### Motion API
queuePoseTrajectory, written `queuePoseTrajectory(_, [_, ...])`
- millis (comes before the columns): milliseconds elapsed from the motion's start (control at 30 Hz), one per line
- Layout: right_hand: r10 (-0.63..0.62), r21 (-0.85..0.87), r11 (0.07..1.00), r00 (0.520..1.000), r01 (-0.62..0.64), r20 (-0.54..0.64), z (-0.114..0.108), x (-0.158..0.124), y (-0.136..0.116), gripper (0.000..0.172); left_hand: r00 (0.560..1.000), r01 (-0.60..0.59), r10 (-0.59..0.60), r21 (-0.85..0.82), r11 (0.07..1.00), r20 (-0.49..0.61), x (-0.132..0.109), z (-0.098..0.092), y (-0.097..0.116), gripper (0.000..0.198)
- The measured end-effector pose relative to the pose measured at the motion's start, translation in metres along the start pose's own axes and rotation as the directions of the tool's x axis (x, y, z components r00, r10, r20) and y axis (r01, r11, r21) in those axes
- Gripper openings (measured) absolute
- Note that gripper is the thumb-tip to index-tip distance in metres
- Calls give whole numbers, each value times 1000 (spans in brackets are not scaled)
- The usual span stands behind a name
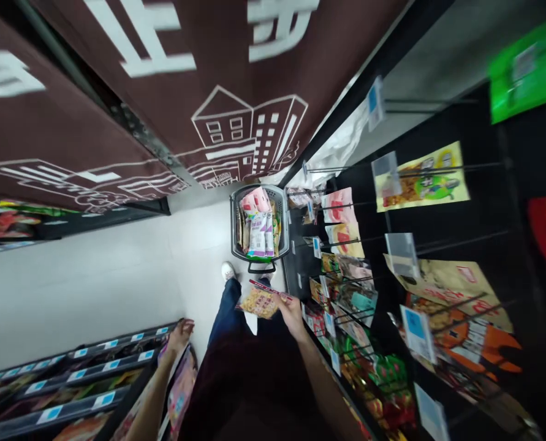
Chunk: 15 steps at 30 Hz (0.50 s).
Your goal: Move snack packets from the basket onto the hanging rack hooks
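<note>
My right hand [292, 315] is closed on a clear snack bag [260, 301] of yellow pieces, held over my legs near the rack of hanging snack packets [346, 294] on my right. My left hand [181, 334] hangs low at my left side with its fingers loosely apart and nothing in it, next to the shelf edge [116, 358]. A grey shopping basket [236, 226] stands on the floor ahead of my feet, filled with several packets, a pink one [255, 199] on top.
Black peg racks with price tags [415, 327] line the right side. Low shelves with blue labels run along the lower left. A brown banner with white building drawings [249, 131] hangs ahead. Pale floor [116, 263] stretches left of the basket.
</note>
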State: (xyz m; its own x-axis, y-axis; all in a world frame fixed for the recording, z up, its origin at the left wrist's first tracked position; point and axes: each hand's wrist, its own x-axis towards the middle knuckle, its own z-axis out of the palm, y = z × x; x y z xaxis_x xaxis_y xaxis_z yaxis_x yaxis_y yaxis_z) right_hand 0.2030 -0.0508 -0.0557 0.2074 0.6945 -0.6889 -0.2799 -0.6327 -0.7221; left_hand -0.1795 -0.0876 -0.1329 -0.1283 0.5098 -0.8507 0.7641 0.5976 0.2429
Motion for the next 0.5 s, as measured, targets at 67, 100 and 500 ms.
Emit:
queuePoseTrajectory(67, [17, -26, 1000, 998, -16, 60, -8, 18, 5, 40, 1000, -19, 19, 1, 1000, -14, 16, 16, 8, 25])
queuePoseTrajectory(100, [30, -34, 999, 997, -27, 77, -11, 27, 10, 40, 999, -30, 30, 5, 1000, -21, 27, 23, 13, 27])
queuePoseTrajectory(500, [-73, -183, 979, 994, 86, 76, -49, 161, 109, 27, 929, -317, 337, 142, 938, -153, 274, 53, 151, 39])
